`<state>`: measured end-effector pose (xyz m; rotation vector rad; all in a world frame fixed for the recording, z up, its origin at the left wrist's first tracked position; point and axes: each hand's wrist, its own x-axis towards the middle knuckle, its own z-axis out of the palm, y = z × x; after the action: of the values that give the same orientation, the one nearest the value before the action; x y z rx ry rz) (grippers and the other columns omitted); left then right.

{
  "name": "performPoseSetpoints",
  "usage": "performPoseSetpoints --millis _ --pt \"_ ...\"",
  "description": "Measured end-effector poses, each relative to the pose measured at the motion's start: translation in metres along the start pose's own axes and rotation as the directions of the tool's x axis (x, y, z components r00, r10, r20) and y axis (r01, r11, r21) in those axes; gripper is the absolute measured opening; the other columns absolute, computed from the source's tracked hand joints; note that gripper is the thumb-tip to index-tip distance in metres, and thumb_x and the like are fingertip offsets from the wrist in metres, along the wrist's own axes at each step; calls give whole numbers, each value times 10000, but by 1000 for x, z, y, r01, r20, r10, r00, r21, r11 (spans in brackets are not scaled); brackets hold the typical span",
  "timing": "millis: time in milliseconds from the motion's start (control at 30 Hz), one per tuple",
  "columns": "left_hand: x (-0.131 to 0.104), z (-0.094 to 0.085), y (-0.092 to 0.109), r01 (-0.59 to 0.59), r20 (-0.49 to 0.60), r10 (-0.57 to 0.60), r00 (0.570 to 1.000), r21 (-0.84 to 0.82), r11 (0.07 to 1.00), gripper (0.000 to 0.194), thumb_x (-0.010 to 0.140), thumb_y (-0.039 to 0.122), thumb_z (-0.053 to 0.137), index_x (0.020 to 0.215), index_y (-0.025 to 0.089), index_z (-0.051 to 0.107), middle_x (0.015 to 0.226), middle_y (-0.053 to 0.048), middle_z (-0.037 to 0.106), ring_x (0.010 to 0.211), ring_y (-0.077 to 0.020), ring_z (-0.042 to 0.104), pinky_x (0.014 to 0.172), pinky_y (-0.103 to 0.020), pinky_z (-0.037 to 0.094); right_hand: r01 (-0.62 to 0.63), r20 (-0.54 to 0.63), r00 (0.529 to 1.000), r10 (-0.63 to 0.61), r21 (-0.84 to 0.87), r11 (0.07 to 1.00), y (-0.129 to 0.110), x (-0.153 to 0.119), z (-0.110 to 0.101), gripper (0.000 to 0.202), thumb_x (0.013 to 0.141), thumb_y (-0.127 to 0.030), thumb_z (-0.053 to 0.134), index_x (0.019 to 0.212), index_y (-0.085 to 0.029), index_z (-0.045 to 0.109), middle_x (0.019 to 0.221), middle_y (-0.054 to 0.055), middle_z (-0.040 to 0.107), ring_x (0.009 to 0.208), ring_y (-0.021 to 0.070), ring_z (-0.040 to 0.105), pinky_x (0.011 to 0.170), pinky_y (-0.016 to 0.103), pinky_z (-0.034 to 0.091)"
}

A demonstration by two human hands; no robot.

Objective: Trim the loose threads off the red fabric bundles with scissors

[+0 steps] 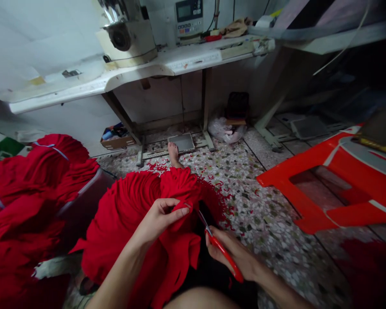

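My left hand point(162, 216) pinches the edge of a red fabric piece point(182, 244) between thumb and fingers. That piece belongs to a big heap of layered red fabric point(119, 214) lying in front of me and over my lap. Close by on the right, my right hand point(227, 249) is closed around scissors point(223, 253) with red handles. Their metal blades point up and left, toward the fabric at my left hand. Whether the blades touch the cloth I cannot tell.
Tied bundles of red cloth point(58, 150) fill a bin at left. A sewing machine point(125, 38) stands on a white table point(93, 86) ahead. An orange plastic stool point(276, 171) lies at right. Red scraps point(220, 193) litter the speckled floor; a box point(117, 141) sits under the table.
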<state>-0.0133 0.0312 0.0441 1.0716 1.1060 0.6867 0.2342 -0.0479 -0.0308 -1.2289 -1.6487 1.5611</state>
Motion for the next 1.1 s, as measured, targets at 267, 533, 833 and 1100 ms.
performPoseSetpoints --millis 267,533,833,1100 --pt "-11 -1 -9 44 -7 -44 999 -2 999 358 776 446 878 783 110 754 692 -6 590 620 -91 463 602 -211 373 69 109 993 -49 -191 979 -6 13 5 289 1018 -468 607 883 -214 577 806 -2 663 710 167 586 659 257 413" --pt "-15 -1 -14 20 59 -20 998 -2 1000 318 791 408 869 743 109 773 726 -7 561 674 -100 454 647 -220 358 79 155 987 -43 -235 969 -16 16 3 332 973 -522 654 885 -209 588 787 -10 672 675 157 556 618 244 373" --pt "-14 -3 -23 63 131 -72 989 71 995 349 744 421 898 705 108 748 649 28 476 610 -86 355 568 -219 279 -88 45 993 107 -304 948 8 13 1 565 765 -650 826 634 -182 536 525 -84 464 544 100 372 519 239 235" --pt "-12 4 -30 74 160 -91 983 114 991 369 796 460 847 707 113 761 643 11 532 603 -90 398 585 -224 338 23 147 989 30 -347 938 14 -6 -5 319 910 -471 724 856 -213 545 758 -26 619 654 145 500 603 245 321"
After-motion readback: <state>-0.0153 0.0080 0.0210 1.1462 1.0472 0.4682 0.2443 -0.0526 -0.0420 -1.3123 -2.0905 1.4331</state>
